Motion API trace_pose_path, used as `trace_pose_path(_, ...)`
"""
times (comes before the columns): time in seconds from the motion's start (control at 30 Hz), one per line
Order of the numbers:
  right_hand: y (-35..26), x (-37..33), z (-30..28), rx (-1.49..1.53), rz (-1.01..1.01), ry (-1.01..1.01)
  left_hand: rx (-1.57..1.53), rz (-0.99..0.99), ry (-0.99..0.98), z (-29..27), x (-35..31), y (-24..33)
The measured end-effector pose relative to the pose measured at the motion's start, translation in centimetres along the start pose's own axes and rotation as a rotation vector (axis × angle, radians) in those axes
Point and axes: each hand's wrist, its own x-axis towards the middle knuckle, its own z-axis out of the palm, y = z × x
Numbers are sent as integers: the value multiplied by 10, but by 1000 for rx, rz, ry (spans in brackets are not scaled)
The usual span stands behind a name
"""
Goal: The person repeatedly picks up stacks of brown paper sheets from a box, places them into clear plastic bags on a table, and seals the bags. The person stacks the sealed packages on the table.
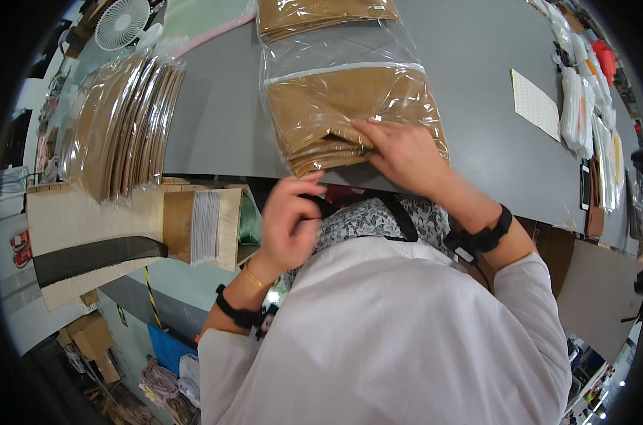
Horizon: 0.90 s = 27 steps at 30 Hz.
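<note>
In front of me on the grey table lies a stack of clear plastic bags with brown folded sheets inside. My right hand is closed at the stack's near edge. Its thumb and fingers pinch the top brown layer, and a dark gap shows beneath the raised edge. At the stack's near left corner is my left hand, held loosely with its index finger stretched toward the corner. Nothing shows in its slightly blurred fingers. Whether that finger touches the stack I cannot tell.
Brown-filled clear bags stand in a row at the left. Below them is a wooden box with a dark strip. A white fan stands far left. A dotted white sheet and plastic packets lie right, near a phone.
</note>
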Motion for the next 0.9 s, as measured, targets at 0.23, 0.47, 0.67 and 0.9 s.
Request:
trace_pose_path(0.23,3,6,-3,-63,-107,109,628,-161,-446,62,19,-33)
trace_pose_path(0.47,2,-6,30,-263,-84,101,505,-110,-485,65,9,-32)
trace_pose_path(0.67,36,94,31,-446,118,289,623,10,-428,62,19,-31)
trace_pose_path(0.9,47,85,49,-169,-104,245,570,-36,-440,60,30,-31)
